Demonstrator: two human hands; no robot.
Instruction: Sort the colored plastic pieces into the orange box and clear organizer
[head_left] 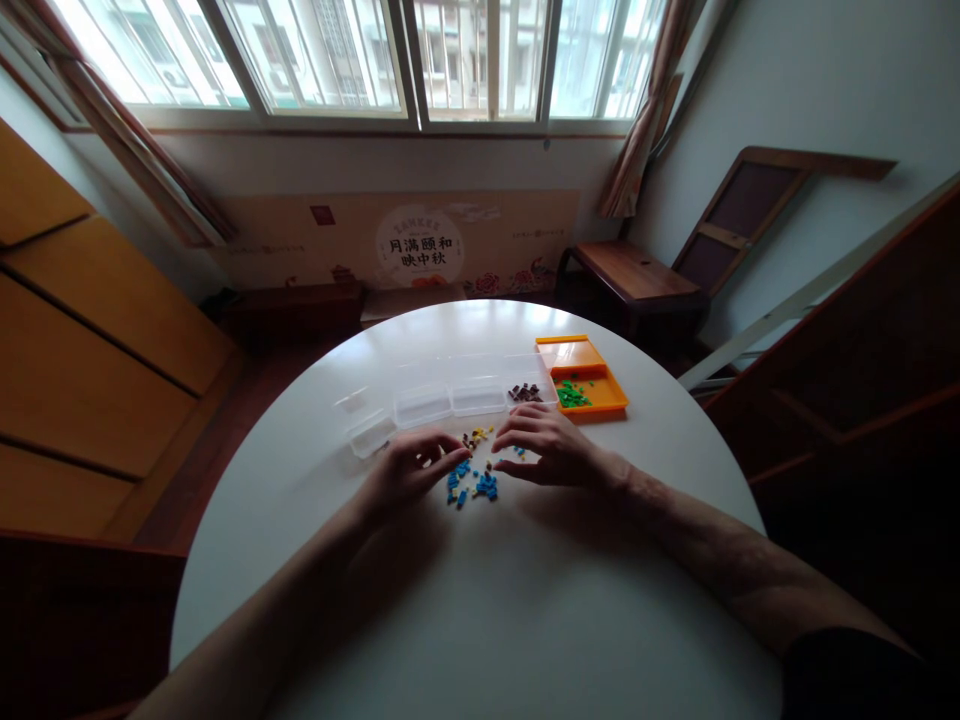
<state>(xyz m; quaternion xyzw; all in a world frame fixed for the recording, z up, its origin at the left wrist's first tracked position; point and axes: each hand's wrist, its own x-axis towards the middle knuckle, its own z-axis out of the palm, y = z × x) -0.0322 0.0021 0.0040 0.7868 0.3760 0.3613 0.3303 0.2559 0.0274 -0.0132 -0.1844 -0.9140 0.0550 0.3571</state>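
Observation:
A small heap of tiny loose pieces [474, 478], blue, yellow and brown, lies on the round white table [480, 600]. My left hand [409, 468] rests at the heap's left edge, fingers curled, fingertips touching the pieces. My right hand [544, 445] lies flat on the heap's right side, fingers spread and pointing left. Whether either hand pinches a piece is too small to tell. Just behind the hands stands a row of clear plastic boxes [439, 402]; the rightmost holds brown pieces [525, 393].
An orange tray [592, 405] with green pieces [572, 396] and its open lid sits right of the clear boxes. A wooden bench stands beyond the table at the back right, wooden cabinets at the left, and windows at the rear.

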